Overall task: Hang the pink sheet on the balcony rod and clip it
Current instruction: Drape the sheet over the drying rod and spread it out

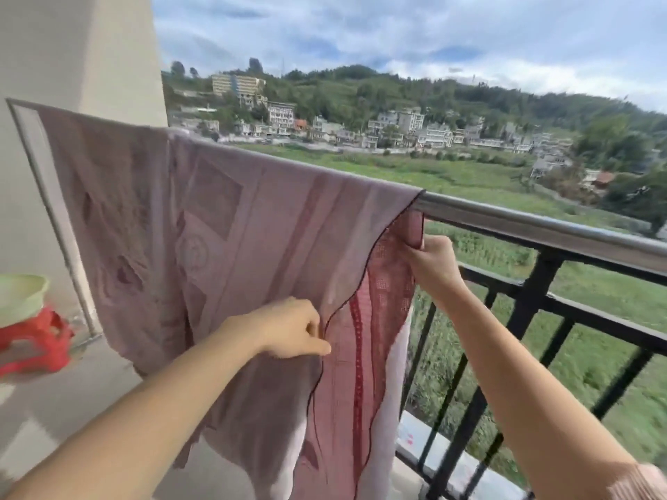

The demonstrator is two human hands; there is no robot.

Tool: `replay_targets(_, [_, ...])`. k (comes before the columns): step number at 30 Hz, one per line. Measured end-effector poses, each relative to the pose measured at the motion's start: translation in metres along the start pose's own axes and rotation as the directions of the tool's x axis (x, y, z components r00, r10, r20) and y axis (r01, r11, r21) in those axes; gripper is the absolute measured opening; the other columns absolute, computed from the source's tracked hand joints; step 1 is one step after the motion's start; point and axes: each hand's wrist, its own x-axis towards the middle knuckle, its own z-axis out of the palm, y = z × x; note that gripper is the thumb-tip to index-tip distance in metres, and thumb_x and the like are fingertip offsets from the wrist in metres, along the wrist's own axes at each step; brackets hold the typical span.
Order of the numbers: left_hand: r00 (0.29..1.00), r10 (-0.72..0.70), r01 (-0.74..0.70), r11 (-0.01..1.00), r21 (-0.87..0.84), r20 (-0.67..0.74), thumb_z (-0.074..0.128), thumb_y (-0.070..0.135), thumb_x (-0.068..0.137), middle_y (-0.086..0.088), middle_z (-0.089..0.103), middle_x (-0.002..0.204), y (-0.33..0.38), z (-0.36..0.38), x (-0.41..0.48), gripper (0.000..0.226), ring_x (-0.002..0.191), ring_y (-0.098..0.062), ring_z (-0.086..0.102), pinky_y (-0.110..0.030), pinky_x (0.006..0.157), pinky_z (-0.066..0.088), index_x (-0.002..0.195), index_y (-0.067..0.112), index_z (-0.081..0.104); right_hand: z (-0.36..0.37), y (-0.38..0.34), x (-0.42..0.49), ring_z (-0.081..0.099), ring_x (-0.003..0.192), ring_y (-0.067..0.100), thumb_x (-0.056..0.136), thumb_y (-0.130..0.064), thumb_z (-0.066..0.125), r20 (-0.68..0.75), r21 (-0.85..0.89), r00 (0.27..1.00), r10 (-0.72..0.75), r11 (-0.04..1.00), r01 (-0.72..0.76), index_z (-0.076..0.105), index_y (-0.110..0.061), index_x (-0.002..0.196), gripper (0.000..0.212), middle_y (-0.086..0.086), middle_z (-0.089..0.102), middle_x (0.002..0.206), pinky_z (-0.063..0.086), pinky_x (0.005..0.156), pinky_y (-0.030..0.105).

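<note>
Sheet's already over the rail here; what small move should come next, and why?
Probably tug the pink sheet rightward along the rod to flatten it: the right hand grips a folded-under corner, the left hand pinches the sagging hem, and no clip shows.

Bright daylight from a cloudy sky [397, 34], w/ soft shadows. Glare is seen on the rod [541, 230]. Horizon [451, 83] is bent by wide-angle distortion; btm edges blurred.

**Hidden or cut off**

Your sheet [223, 225] covers the left stretch of the rod [523, 225], and its lower end runs off the bottom edge. The fingertips of your right hand [433, 265] vanish behind the sheet corner it grips. The left edge cuts the basin [20, 294] and stool [32, 341].
</note>
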Motion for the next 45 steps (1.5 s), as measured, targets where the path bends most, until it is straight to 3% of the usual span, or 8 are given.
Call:
replay_targets(5, [0.786,-0.066,-0.034,0.988,-0.149,-0.614,0.053,0.068,0.077,0.004,0.059,0.089,0.070,-0.030,0.000,0.047,0.083,-0.021,0.059,-0.032,0.066,0.044,0.089,0.024,0.047,-0.027,-0.008,-0.010,0.067,0.065,0.019,0.082,-0.047,0.063,0.138,0.127,0.990,0.005,0.992,-0.022,0.076,-0.008,0.076,0.041,0.013,0.074,0.075,0.052,0.066,0.031])
replay_targets(11, [0.647,-0.008,0.114,0.990,0.086,-0.762,0.040,0.025,0.099,-0.010,0.064,0.100,0.108,-0.046,0.025,0.015,0.092,-0.035,0.062,-0.036,0.063,0.038,0.094,0.015,0.050,-0.059,-0.020,-0.014,0.056,0.059,0.016,0.093,-0.042,0.052,0.153,0.047,0.988,-0.033,0.999,0.026,0.071,-0.007,0.091,0.040,0.022,0.070,0.077,0.050,0.057,0.035])
replay_targets(17, [0.751,-0.077,0.217,0.967,0.136,-0.656,0.048,0.072,0.079,-0.006,0.057,0.108,0.132,-0.045,0.022,0.070,0.099,-0.030,0.059,-0.034,0.069,0.040,0.114,0.012,0.052,-0.096,-0.028,-0.020,0.033,0.023,0.001,0.096,-0.031,0.051,0.074,-0.036,0.996,0.046,0.998,-0.043,0.062,-0.021,0.083,0.019,-0.015,0.040,0.026,0.020,0.029,0.010])
replay_targets(22, [0.665,-0.054,0.206,0.972,0.113,-0.745,0.043,0.027,0.095,-0.013,0.063,0.110,0.142,-0.046,0.026,0.025,0.101,-0.036,0.060,-0.036,0.070,0.038,0.104,0.010,0.059,-0.102,-0.031,-0.027,0.041,0.031,0.001,0.097,-0.028,0.050,0.031,-0.008,0.999,0.015,1.000,-0.014,0.054,-0.023,0.070,0.027,-0.016,0.043,0.030,0.025,0.031,0.009])
replay_targets(28, [0.693,-0.135,0.324,0.936,0.139,-0.708,0.047,0.072,0.080,-0.008,0.063,0.102,0.148,-0.054,0.018,0.071,0.096,-0.031,0.062,-0.033,0.066,0.037,0.107,0.007,0.057,-0.107,-0.036,-0.032,0.048,0.044,-0.003,0.097,-0.014,0.049,0.019,-0.012,0.999,0.042,0.999,-0.042,0.054,-0.020,0.073,0.025,-0.009,0.051,0.060,0.035,0.041,0.014])
replay_targets(34, [0.620,-0.085,0.272,0.956,0.112,-0.780,0.037,0.023,0.095,-0.015,0.065,0.101,0.148,-0.057,0.019,0.030,0.095,-0.036,0.060,-0.034,0.067,0.035,0.097,0.006,0.061,-0.113,-0.025,-0.040,0.026,0.037,0.006,0.095,-0.028,0.054,-0.023,0.078,0.999,0.026,0.997,-0.024,0.053,-0.023,0.063,0.032,-0.012,0.036,0.040,0.021,0.036,0.018])
replay_targets(40, [0.858,0.092,-0.133,0.990,-0.045,-0.505,0.047,0.025,0.091,-0.004,0.040,0.050,0.164,-0.062,-0.006,0.046,0.048,-0.018,0.041,-0.028,0.053,0.031,0.048,0.013,0.035,-0.117,-0.025,-0.032,0.043,0.047,0.012,0.091,-0.032,0.060,-0.089,-0.063,0.993,0.080,0.994,-0.085,0.057,-0.012,0.072,0.028,0.001,0.050,0.055,0.038,0.046,0.025])
replay_targets(45, [0.834,0.322,-0.495,0.795,-0.350,-0.448,0.049,0.017,0.093,-0.011,0.035,0.049,0.200,-0.071,-0.027,0.043,0.042,-0.019,0.027,-0.008,0.047,0.032,0.050,0.011,0.048,-0.127,-0.017,-0.042,0.060,0.066,0.016,0.087,-0.005,0.056,-0.275,0.367,0.958,0.082,0.930,0.026,0.066,-0.013,0.073,0.019,0.005,0.066,0.071,0.051,0.064,0.034])
